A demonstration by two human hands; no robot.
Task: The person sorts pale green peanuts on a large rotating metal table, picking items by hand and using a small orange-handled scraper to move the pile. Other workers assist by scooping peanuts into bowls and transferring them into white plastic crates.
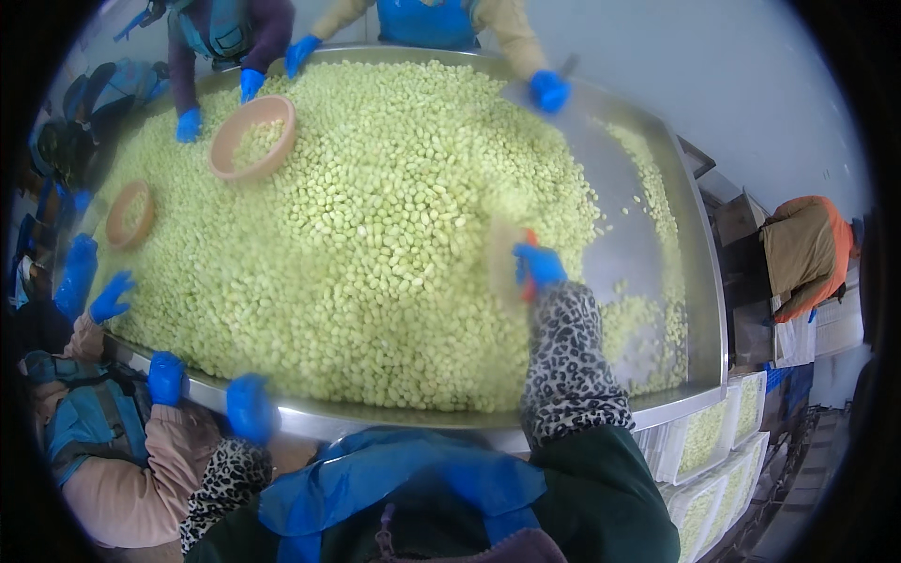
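Pale green oval pieces, like shelled beans or small fruit (pixel 394 232), lie heaped on a large stainless steel table with a raised rim (pixel 711 310). My right hand (pixel 540 267), in a blue glove below a leopard-print sleeve, is closed on the orange-red handle of a flat, pale scraper-like tool (pixel 505 264). The tool's blade is blurred and touches the right part of the heap. At the near rim, left of my body, is my left hand (pixel 249 409), also blue-gloved; it is blurred, and its fingers cannot be made out.
Across the table, co-workers' gloved hands (pixel 549 91) reach in, one beside a metal sheet. A pink bowl (pixel 287 158) and a smaller bowl (pixel 144 229) hold pieces. Another worker's hand (pixel 166 378) is left of mine. White crates (pixel 665 450) of pieces stand lower right; a person bends beyond.
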